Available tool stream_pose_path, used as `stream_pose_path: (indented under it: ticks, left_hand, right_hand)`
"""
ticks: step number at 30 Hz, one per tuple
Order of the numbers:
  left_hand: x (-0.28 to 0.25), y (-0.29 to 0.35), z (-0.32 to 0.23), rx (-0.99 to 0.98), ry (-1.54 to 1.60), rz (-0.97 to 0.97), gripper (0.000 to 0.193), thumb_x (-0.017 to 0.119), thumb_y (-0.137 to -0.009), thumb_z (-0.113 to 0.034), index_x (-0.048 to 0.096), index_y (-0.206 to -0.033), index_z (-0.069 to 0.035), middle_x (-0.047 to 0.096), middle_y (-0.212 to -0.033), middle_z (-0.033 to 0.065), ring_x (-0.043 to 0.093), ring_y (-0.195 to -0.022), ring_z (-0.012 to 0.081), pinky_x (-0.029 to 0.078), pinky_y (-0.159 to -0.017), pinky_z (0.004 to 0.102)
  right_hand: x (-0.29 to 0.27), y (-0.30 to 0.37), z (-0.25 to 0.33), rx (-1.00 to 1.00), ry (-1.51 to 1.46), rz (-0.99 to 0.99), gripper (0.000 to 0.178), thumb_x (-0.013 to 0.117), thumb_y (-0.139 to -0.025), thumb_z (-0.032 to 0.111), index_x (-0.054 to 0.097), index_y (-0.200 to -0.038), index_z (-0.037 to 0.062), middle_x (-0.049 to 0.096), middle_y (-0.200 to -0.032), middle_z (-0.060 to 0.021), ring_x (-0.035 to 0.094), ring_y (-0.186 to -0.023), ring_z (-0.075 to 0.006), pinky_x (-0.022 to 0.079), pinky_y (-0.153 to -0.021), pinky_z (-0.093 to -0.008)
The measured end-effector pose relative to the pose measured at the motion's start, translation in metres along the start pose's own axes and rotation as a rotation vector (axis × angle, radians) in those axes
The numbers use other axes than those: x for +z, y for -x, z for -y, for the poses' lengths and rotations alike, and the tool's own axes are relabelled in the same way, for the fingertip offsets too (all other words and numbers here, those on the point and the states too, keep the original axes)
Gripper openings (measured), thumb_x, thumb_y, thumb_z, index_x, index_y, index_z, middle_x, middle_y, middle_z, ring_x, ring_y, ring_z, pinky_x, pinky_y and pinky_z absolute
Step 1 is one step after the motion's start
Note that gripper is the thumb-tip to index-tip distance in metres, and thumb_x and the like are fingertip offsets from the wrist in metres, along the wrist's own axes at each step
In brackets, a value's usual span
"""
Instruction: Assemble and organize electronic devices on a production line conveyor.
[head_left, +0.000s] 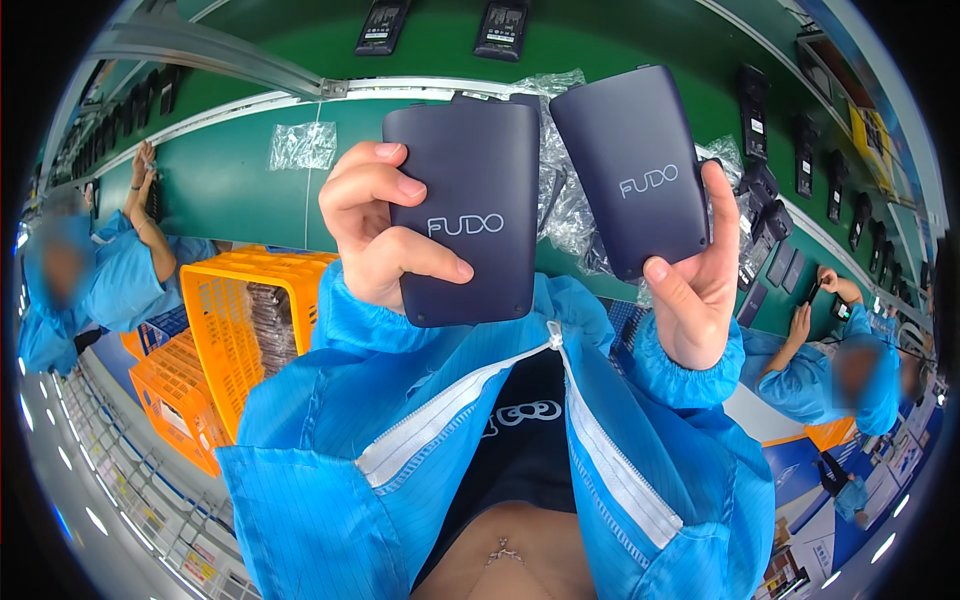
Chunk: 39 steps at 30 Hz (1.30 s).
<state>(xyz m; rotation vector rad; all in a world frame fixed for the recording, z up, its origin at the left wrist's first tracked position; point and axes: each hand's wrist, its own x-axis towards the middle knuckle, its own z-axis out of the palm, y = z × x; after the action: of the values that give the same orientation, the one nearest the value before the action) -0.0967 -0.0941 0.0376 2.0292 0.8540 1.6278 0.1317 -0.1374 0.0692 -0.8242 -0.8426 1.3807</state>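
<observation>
My left hand (372, 212) grips a dark navy plastic cover (468, 155) by its left side, fingers bent over its front. Its face is smooth, with pale lettering and rounded corners. In my right hand (698, 295) is a second, matching cover (628, 125), tilted to the left and pinched at its lower right corner between thumb and fingers. Both covers are raised side by side above the bench, a narrow gap between them. Behind them lie crumpled clear plastic bags (567, 195), partly hidden by the covers.
A flat clear bag (303, 146) lies on the green bench (230, 190). Dark handheld devices (502, 28) stand along the green line beyond. Orange crates (213, 345) are at my left, one holding packed items. Co-workers in blue (125, 280) work on both sides.
</observation>
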Motion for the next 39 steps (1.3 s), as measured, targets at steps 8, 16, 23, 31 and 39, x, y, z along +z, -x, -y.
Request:
stream_pose_path:
  ticks: [8, 16, 23, 31, 39]
  left_hand:
    - [0.005, 0.001, -0.002, -0.023, 0.025, -0.047, 0.016, 0.075, -0.058, -0.016, 0.059, -0.058, -0.020, 0.040, -0.102, 0.0043, 0.039, -0.110, 0.0275, 0.040, -0.090, 0.0377]
    - [0.007, 0.001, 0.001, 0.031, 0.059, -0.045, 0.019, 0.074, -0.062, -0.013, 0.056, -0.063, -0.018, 0.040, -0.103, 0.0066, 0.040, -0.110, 0.0286, 0.039, -0.092, 0.0389]
    - [0.009, 0.003, 0.000, -0.034, 0.072, -0.082, 0.022, 0.075, -0.062, -0.011, 0.054, -0.063, -0.017, 0.039, -0.103, 0.0072, 0.041, -0.110, 0.0287, 0.039, -0.092, 0.0393]
    - [0.011, 0.003, -0.001, -0.038, 0.070, -0.093, 0.022, 0.074, -0.062, -0.010, 0.053, -0.063, -0.017, 0.038, -0.104, 0.0075, 0.042, -0.110, 0.0290, 0.040, -0.093, 0.0398]
    - [0.018, 0.002, -0.008, -0.090, 0.034, -0.155, 0.021, 0.074, -0.063, -0.011, 0.055, -0.066, -0.017, 0.038, -0.101, 0.0071, 0.042, -0.104, 0.0263, 0.043, -0.089, 0.0378]
  right_hand:
    - [0.001, 0.000, -0.001, 0.098, -0.127, -0.006, 0.074, 0.049, -0.073, -0.014, 0.015, -0.137, 0.0010, 0.037, -0.131, -0.0195, 0.041, -0.120, -0.0271, 0.032, -0.100, -0.0371]
    - [-0.002, 0.000, -0.001, 0.072, -0.073, 0.019, 0.074, 0.049, -0.073, -0.015, 0.016, -0.137, 0.0010, 0.034, -0.133, -0.0186, 0.039, -0.122, -0.0275, 0.033, -0.100, -0.0375]
    - [0.000, -0.001, -0.004, -0.040, 0.041, 0.001, 0.070, 0.050, -0.073, -0.017, 0.021, -0.134, 0.0002, 0.034, -0.131, -0.0171, 0.040, -0.120, -0.0260, 0.035, -0.099, -0.0384]
    - [-0.001, 0.000, -0.005, -0.116, 0.097, 0.006, 0.068, 0.050, -0.073, -0.018, 0.024, -0.133, 0.0001, 0.035, -0.130, -0.0171, 0.042, -0.118, -0.0249, 0.037, -0.098, -0.0368]
    - [-0.005, 0.001, -0.004, -0.104, 0.113, 0.008, 0.071, 0.052, -0.073, -0.016, 0.021, -0.135, 0.0009, 0.033, -0.133, -0.0166, 0.039, -0.121, -0.0259, 0.033, -0.100, -0.0373]
